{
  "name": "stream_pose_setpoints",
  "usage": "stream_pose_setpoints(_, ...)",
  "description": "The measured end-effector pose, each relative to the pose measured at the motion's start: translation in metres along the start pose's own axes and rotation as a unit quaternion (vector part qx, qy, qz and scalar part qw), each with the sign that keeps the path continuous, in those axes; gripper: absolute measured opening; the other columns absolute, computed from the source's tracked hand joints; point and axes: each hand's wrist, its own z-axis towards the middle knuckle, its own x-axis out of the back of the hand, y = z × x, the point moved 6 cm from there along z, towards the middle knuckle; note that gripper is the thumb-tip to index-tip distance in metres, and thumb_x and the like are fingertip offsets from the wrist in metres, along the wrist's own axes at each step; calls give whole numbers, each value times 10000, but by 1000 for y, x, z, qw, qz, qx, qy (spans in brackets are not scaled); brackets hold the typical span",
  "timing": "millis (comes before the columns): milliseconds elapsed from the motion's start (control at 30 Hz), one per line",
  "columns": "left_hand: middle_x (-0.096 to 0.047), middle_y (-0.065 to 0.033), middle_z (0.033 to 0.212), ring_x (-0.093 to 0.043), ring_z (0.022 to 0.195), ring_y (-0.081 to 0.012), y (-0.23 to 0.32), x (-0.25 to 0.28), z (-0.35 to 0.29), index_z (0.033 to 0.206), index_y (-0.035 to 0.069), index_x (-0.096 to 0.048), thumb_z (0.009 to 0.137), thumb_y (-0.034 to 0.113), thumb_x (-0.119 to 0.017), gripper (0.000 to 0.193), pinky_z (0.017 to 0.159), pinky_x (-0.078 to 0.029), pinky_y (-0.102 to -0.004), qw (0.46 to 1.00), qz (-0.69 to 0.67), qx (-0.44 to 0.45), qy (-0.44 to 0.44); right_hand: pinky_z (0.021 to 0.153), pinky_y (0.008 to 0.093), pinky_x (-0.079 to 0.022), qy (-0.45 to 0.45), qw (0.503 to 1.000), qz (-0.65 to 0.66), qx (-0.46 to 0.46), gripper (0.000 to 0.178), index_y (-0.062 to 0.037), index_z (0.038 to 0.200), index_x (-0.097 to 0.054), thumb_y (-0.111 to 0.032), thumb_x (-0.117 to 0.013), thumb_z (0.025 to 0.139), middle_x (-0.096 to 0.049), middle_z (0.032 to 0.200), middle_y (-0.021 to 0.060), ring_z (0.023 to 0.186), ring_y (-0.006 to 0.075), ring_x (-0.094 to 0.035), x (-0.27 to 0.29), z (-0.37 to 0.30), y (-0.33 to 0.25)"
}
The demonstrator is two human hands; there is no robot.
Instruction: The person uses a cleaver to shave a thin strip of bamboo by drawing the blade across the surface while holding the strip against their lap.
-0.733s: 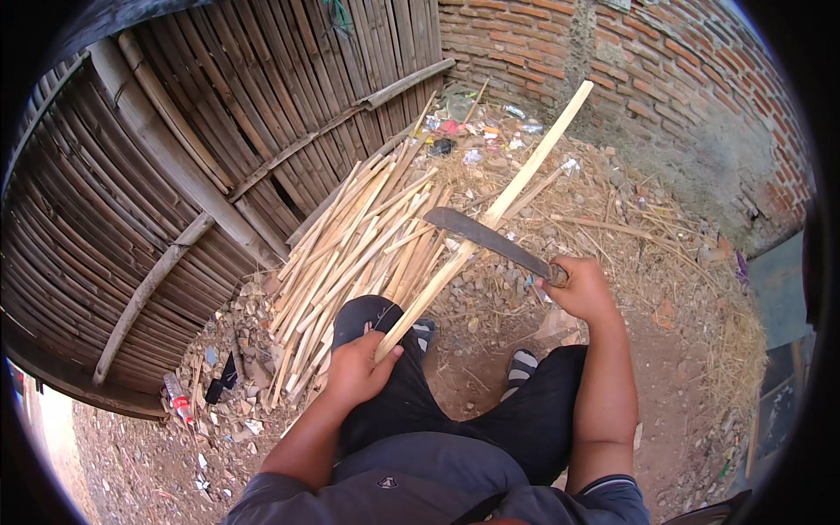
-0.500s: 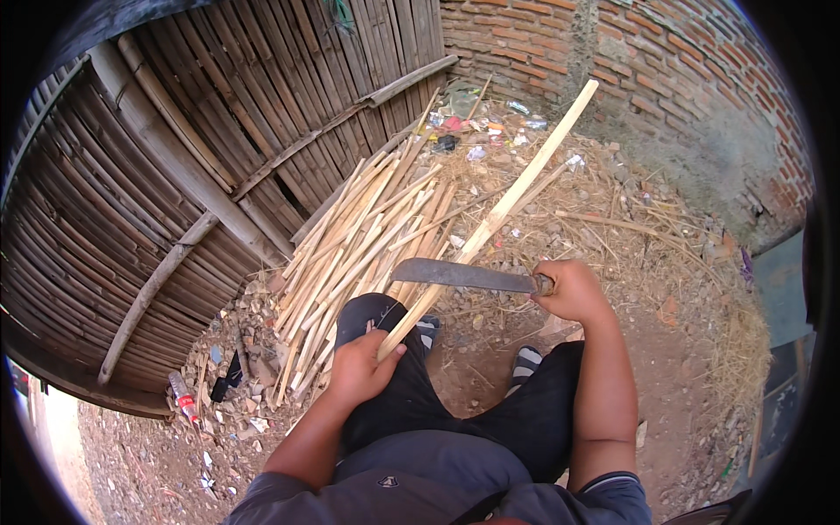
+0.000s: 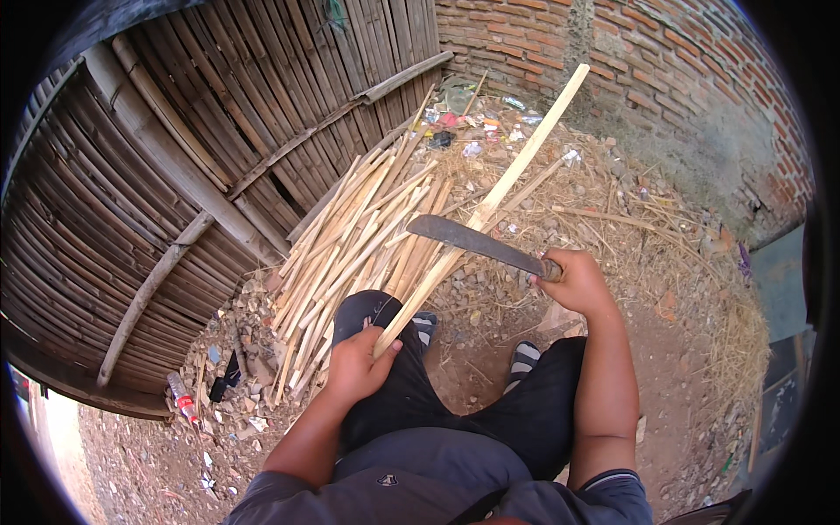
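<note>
Pale split bamboo fills the head view: the left hand (image 3: 357,366) is closed around the near end of a long bamboo strip (image 3: 490,203), which slants up and away from the lap toward the brick wall (image 3: 612,52). The right hand (image 3: 577,282) is wrapped around the handle of a machete (image 3: 477,241), whose blade lies across the strip. A pile of bamboo slats (image 3: 367,236) lies just left, beside the woven bamboo fence (image 3: 157,149).
</note>
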Motion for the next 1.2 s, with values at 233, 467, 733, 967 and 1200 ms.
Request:
stream_pose_setpoints(233,-680,-208,786,-692,751,-462,6,2,1,875,52,-622,981,302,-763,306,646,-536,-527,1000,4,-12,7,678,485,-524,4,999,-23,40,333,-66,932,-738,-315,-900,781,-684,757,204,743,429,-684,-4,-1,0)
stream_pose_setpoints(467,-670,-216,760,-689,750,-470,3,0,1,879,53,-623,981,313,-763,313,648,-537,-530,1000,12,-18,8,689,477,-533,-21,1000,-21,2,352,-65,927,-733,-337,-903,782,-692,771,205,757,429,-690,-2,-1,-2)
stream_pose_setpoints(733,-674,-221,751,-691,744,-467,1,-1,1,887,55,-629,985,304,-760,298,647,-540,-528,1000,6,-20,14,691,480,-531,-12,999,-25,24,355,-61,935,-736,-331,-907,779,-686,763,212,755,432,-690,-6,0,-1)
stream_pose_setpoints(967,-686,-203,796,-700,769,-455,6,0,2,899,53,-636,978,284,-763,276,657,-547,-522,1000,14,-18,14,731,446,-548,-45,998,-42,-12,380,-45,1007,-766,-306,-923,781,-735,857,191,801,397,-721,-7,1,-1)
stream_pose_setpoints(1200,-691,-212,790,-699,759,-450,3,-1,1,955,33,-696,970,257,-768,235,658,-535,-484,999,19,-22,20,756,449,-556,-53,998,-38,-20,389,-51,1034,-770,-318,-916,792,-747,876,189,824,394,-733,-7,1,-2)
